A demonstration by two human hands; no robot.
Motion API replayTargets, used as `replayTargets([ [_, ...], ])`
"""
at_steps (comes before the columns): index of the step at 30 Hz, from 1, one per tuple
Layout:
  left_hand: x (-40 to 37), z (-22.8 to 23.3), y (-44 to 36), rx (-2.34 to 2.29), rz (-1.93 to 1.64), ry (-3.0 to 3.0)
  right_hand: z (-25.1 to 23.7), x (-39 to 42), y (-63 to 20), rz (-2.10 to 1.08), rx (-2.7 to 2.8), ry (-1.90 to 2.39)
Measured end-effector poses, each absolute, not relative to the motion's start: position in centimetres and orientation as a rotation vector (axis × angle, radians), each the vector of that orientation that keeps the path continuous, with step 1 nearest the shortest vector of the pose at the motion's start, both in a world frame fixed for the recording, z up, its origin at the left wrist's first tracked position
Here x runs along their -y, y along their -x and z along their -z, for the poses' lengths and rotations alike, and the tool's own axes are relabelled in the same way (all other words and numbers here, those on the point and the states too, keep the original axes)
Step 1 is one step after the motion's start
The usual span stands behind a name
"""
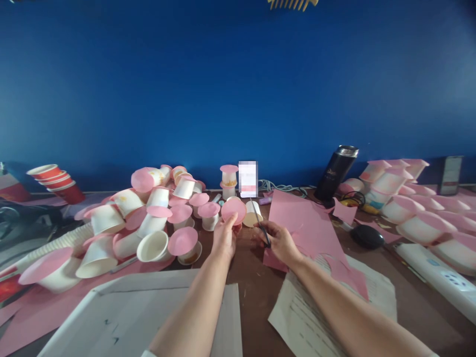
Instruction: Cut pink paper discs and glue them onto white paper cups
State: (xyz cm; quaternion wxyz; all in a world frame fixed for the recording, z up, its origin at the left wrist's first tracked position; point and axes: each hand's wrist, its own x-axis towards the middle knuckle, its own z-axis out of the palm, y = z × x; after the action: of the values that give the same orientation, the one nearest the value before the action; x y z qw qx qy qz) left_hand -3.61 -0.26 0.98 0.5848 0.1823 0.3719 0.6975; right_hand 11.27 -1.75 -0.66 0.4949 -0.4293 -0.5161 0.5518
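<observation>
Blue wall (238,89) fills your upper view, cropped at top and sides; brown counter (251,297) below, near edge out of frame. Cup heap (106,219), left: pieces overlap, many rims hidden. White board (137,317): cut off at bottom, partly behind your left forearm (197,307). That forearm rises from the bottom edge, leaning slightly right; your right forearm (334,292) slants up and left from the lower right. Printed sheet (297,317) lies beneath it, text illegible. Pink sheet (297,210): lower part covered by your right arm. Your left grip (224,237) is pinched on a pink circle, thumb on its near face, other fingers largely hidden; your right grip (278,243) is curled round the scissors' handles. White cup (253,213): just right of the circle; contact cannot be told. Pink circle (233,207): centre of view, raised over the counter. Scissors (262,229): blades point up and away, crossing the cup in view; blade gap indistinct.
</observation>
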Motion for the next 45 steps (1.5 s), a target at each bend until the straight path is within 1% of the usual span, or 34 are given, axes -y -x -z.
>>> replayTargets([
  [13, 0.1, -0.5, 3.7, -0.868, -1.605, -0.454, -1.0, 2.5, -11.4, -1.443, 1.233, 0.983],
  [27, 0.3, -0.7, 3.6, -0.903, -1.607, -0.508, -0.9, 2.6, -11.6, -1.392, 1.314, 0.979],
  [45, 0.3, -0.7, 3.6, -0.931, -1.579, -0.557, -1.2, 2.6, -11.5, -1.41, 1.268, 0.983],
])
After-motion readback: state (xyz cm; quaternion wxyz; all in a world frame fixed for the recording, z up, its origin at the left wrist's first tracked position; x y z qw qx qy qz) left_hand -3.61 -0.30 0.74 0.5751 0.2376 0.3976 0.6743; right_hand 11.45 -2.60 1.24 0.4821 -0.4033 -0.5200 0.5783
